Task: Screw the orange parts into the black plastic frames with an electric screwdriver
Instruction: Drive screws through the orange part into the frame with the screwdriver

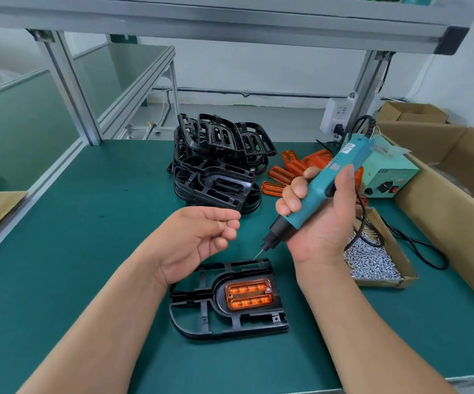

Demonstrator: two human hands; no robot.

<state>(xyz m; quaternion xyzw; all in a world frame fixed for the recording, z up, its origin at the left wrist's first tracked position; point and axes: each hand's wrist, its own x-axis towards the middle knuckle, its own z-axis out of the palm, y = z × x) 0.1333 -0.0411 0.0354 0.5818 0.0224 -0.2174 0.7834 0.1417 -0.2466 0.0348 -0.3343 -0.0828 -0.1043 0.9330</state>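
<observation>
Black plastic frame (227, 301) lies flat on the green counter (87, 251) nearest the person, the orange part (248, 296) seated in it, long axis left to right, 1 screw showing at its far right corner. Just beyond, the left hand (193, 245) hovers palm-up, fingers curled; I cannot tell if its grip pinches anything. The right hand (321, 231) has its grip clamped round the electric screwdriver (352, 155), tilted, bit over the frame's far edge, so the part's left end probably lies nearer and leftward of the tip. Farther off: loose screws (372, 263), stacked frames (215, 172).
</observation>
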